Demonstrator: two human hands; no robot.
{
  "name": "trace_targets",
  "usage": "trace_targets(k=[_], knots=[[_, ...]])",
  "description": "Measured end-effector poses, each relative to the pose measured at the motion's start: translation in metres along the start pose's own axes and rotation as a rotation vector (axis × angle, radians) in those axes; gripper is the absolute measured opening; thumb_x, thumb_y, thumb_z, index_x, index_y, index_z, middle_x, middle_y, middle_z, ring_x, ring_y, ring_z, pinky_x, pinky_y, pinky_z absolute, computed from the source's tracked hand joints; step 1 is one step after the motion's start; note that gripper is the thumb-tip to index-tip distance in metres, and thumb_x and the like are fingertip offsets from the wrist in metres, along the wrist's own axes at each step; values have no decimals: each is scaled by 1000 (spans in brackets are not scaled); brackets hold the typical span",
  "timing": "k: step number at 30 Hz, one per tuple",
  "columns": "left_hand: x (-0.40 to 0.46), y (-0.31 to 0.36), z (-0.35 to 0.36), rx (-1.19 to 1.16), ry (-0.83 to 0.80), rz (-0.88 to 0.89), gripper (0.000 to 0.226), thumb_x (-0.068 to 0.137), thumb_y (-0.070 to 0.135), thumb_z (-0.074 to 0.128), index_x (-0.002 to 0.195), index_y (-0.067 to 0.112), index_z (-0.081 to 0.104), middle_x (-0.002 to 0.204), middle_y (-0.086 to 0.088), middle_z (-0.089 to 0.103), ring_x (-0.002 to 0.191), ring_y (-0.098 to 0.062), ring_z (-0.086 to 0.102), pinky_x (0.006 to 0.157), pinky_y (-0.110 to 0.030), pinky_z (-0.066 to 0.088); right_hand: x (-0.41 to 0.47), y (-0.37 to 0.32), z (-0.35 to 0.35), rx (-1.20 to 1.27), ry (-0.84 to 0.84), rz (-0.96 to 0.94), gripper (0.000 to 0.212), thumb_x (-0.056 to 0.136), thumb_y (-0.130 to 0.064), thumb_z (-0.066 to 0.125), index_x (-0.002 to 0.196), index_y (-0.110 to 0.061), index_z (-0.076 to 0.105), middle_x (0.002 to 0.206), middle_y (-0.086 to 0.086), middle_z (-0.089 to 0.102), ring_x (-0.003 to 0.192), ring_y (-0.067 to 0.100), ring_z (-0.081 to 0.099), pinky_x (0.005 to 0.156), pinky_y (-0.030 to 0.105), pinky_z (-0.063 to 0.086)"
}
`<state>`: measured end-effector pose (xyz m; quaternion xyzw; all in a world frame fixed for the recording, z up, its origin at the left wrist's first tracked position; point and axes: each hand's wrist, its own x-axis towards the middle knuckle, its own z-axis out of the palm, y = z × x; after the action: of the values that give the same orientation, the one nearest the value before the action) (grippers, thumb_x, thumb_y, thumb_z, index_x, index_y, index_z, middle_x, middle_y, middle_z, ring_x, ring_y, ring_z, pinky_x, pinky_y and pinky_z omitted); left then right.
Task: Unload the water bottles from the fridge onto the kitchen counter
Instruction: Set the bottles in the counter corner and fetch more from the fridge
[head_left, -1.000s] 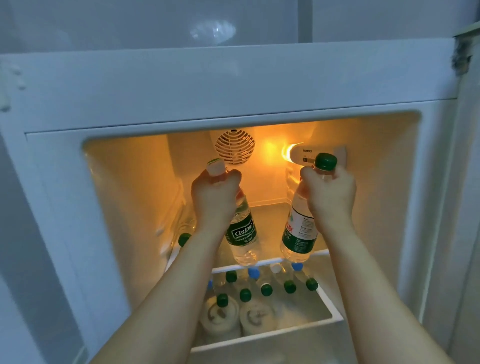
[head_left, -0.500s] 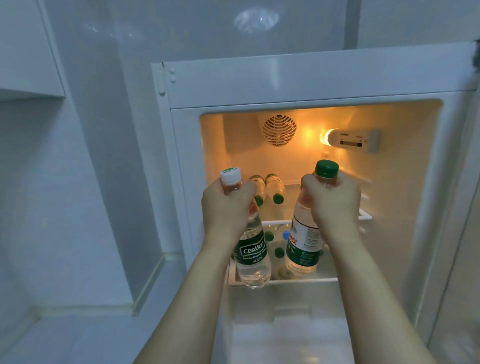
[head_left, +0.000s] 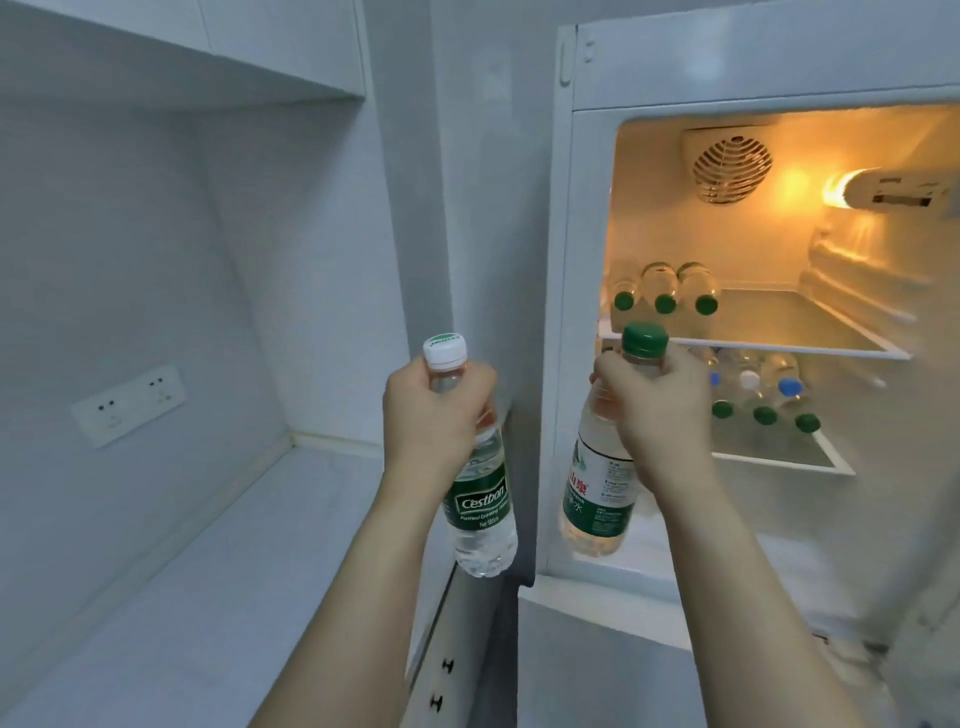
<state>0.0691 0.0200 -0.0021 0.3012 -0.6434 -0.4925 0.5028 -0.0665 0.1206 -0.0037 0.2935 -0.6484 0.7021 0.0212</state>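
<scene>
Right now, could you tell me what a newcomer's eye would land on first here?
Probably the lit fridge at right, glowing orange, with bottles lying on its two shelves. In front, the left hand holds a white-capped bottle by the neck and the right hand a green-capped bottle, both hanging clear of the fridge. The pale counter lies lower left.

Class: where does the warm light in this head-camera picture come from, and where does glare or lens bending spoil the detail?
Head view: the fridge lamp casts orange light inside the fridge, with glare washing out the lamp area; the counter stays cool bluish-grey; the wide lens bends the fridge frame and cupboard edges.
</scene>
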Motion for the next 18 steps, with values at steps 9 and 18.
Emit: trace_targets(k=[9,18], knots=[[-41,-50,-121,134,209,-104,29,66,25,62,77,-2,59,78,-25,64,64,-21,59,66,-36,50,-87,28,85,135,-402,101,7,72,-10,68,73,-3,65,61,-1,63,56,7,57,58,24,49],[-81,-60,-186,280,461,-143,17,76,11,64,76,-6,59,72,-23,62,62,-20,57,63,-33,48,-129,29,152,209,-789,116,13,68,-21,63,70,-9,62,73,13,66,67,21,60,69,37,50]])
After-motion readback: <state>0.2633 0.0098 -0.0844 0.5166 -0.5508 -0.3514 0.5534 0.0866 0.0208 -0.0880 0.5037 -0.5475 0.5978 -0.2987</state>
